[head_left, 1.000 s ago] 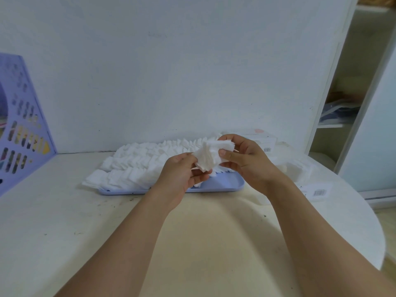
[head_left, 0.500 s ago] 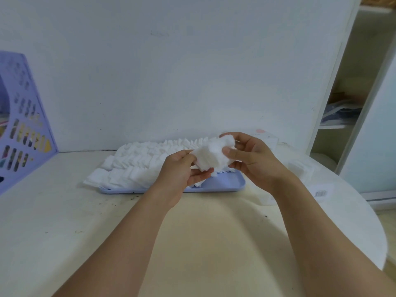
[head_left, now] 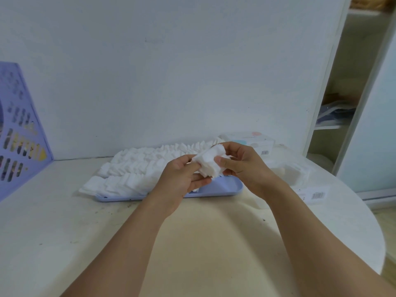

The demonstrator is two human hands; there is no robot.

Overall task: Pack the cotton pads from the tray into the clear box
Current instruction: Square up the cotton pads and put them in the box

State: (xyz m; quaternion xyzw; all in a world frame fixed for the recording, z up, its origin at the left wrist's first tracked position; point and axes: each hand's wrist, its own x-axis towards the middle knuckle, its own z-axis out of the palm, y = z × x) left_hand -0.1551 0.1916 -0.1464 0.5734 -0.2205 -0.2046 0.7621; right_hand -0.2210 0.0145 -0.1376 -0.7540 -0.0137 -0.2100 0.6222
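Since the frame a second earlier the small stack of cotton pads [head_left: 211, 165] had been squared up: then it splayed loose between the fingers, now it sat as a tighter, blocky wad. Both hands stayed over the near right end of the tray, barely shifted.

Left hand [head_left: 182, 179]: fingers curled under and against the stack's left side, thumb on top. Right hand [head_left: 242, 168]: thumb pressed on the stack's front face, fingers wrapped behind. Stack held clear above the tray.

Tray [head_left: 216, 189]: flat, pale lilac plastic, rounded corners, low rim; on the bench [head_left: 203, 243], whose top was cream and scuffed with dark specks. Remaining cotton pads [head_left: 137, 168]: white, soft, square, overlapped in rows over the tray's left and middle, a few spilling past the left rim.

Clear box [head_left: 300, 174]: right of the tray, partly hidden behind the right wrist; white pads showed inside, barcode label on its near side. Lilac perforated file rack [head_left: 19, 133] at far left.
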